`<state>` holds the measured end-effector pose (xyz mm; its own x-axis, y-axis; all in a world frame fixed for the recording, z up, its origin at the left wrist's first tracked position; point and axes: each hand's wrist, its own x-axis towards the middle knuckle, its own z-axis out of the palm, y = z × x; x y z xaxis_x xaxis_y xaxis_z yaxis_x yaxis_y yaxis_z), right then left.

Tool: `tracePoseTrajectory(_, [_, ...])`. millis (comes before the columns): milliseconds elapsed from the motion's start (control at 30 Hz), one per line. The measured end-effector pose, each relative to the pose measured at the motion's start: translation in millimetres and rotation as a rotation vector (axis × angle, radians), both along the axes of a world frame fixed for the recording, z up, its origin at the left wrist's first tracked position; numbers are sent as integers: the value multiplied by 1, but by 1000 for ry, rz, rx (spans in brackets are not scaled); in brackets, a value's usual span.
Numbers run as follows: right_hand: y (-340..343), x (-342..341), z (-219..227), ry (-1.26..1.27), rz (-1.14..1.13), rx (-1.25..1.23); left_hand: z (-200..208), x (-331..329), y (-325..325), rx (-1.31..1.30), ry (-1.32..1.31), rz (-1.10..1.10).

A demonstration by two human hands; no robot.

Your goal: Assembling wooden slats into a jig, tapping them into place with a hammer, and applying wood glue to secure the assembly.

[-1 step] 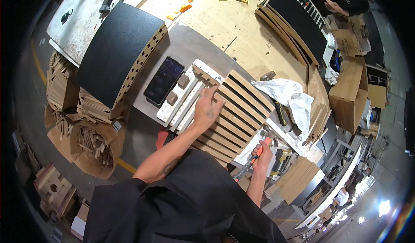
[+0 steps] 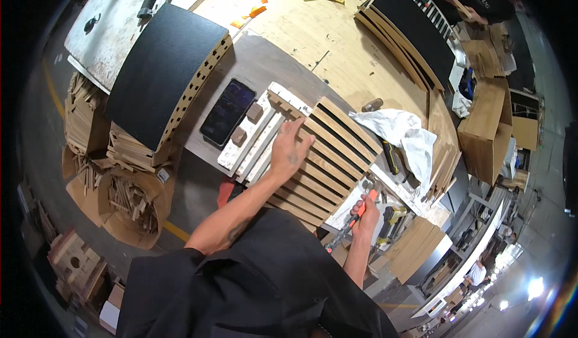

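Note:
My left hand (image 2: 289, 151) lies with its fingers apart on the near-left edge of a slatted wooden panel (image 2: 340, 155), where pale slats alternate with dark gaps. Under and beside that edge is a white jig (image 2: 244, 151) with grey rails and small brown blocks (image 2: 255, 112). To the right of the panel, my right hand (image 2: 365, 216) is wrapped round a long hand tool (image 2: 342, 237) in orange and dark grey. Its upper end comes close to the panel's right corner; its exact kind is hard to make out.
Left of the jig lies a black phone (image 2: 229, 110), beyond it a large black-faced panel (image 2: 165, 73). A white cloth (image 2: 400, 136) and a yellow-black tool (image 2: 391, 157) sit at right. Boxes of wood offcuts (image 2: 132, 202) stand lower left. Another person's hands (image 2: 460, 4) show upper right.
My hands, the panel and the tool stay in place. At the upper right, the other person's hands and torso have shifted slightly.

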<state>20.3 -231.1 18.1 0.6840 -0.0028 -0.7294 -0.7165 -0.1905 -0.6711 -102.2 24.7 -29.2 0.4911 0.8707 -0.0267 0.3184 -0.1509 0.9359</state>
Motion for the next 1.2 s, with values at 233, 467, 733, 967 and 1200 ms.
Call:
tracePoseTrajectory(233, [4, 3, 15, -60, 20, -8, -2, -25, 1, -280, 129, -38])
tracePoseTrajectory(467, [-18, -10, 10, 13, 44, -27, -11, -67, -14, -289, 8, -91])
tracePoseTrajectory(733, [-25, -32, 16, 138, 87, -42, 14, -82, -16, -176, 148, -43])
tracePoseTrajectory(967, [-26, -28, 8, 23, -122, 8, -6, -39, -22, -137, 99, 58])
tracePoseTrajectory(1200, [-6, -36, 18, 67, 67, -33, -9, -40, -22, -138, 91, 74])
